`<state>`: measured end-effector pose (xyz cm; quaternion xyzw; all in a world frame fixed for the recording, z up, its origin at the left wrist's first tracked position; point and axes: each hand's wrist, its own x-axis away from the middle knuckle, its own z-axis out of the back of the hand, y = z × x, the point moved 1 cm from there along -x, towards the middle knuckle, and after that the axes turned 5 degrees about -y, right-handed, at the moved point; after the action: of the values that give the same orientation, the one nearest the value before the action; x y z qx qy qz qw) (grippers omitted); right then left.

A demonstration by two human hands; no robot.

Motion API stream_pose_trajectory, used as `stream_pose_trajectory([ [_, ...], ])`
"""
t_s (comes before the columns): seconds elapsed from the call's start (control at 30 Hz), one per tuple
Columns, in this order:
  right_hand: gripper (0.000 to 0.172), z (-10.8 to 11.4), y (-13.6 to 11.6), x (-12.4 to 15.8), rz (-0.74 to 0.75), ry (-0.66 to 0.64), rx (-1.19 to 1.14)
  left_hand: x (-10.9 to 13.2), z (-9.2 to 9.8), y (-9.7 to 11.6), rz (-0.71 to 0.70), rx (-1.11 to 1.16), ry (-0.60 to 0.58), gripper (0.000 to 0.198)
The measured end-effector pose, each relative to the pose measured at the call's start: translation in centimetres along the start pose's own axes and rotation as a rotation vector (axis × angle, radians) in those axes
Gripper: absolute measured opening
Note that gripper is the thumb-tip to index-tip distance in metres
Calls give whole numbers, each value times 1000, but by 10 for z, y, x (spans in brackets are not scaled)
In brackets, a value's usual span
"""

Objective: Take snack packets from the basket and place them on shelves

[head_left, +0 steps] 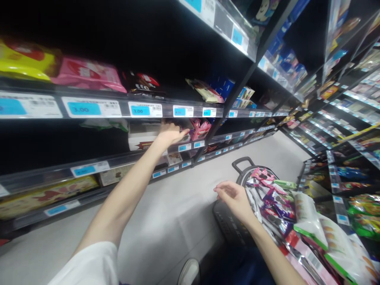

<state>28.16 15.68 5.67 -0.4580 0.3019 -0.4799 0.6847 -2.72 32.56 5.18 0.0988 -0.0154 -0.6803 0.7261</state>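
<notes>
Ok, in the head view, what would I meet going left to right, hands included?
Yellow bag, pink bag, black packet, left hand, small pink packets, right hand, purple packets, white-and-green bags.

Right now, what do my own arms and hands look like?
Your left hand and right hand are ungloved, with no watch or band visible at either wrist. A white sleeve shows on the left arm, leaving its forearm bare; no sleeve shows on the right.
</notes>
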Motion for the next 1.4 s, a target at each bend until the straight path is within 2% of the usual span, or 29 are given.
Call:
stream_pose_trajectory([
  [0.13,26,-2,-1,0,0,-5,-5,-1,2,2,48,-16,-38,84],
  [0.23,24,-4,-1,0,1,-11,16,1,5,4,27,-26,-46,82],
  [0.3,22,-5,-1,-1,10,-64,75,5,7,3,2,-16,-49,78],
  [0.37,20,-5,2,-1,27,-172,194,8,8,1,-28,-4,-13,69],
  [0.47,17,-6,11,-1,29,-457,426,16,13,-1,-73,-17,123,57],
  [0.57,29,-9,27,0,-52,-759,593,27,19,4,-126,-32,242,52],
  [0.63,34,-10,36,-1,-100,-836,663,34,22,9,-173,-16,297,51],
  [0.7,35,-9,40,-2,-116,-808,721,40,26,16,-250,10,355,49],
  [0.77,36,-6,39,-5,-102,-723,759,44,29,22,-329,25,383,47],
  [0.87,27,6,30,-9,-37,-528,767,47,36,29,-347,-8,283,42],
  [0.97,18,27,23,-14,56,-195,767,51,44,35,-325,-70,139,38],
  [1.03,18,48,22,-16,133,76,802,55,48,37,-349,-91,98,36],
  [1.1,21,70,27,-16,141,275,904,58,51,36,-368,-96,93,36],
  [1.17,24,90,36,-14,-25,294,1084,60,52,35,-370,-93,96,36],
  [1.27,27,107,53,-11,-346,142,1258,61,50,30,-379,-54,83,38],
  [1.4,34,105,69,-13,-461,85,1265,62,48,26,-387,-12,47,41],
])
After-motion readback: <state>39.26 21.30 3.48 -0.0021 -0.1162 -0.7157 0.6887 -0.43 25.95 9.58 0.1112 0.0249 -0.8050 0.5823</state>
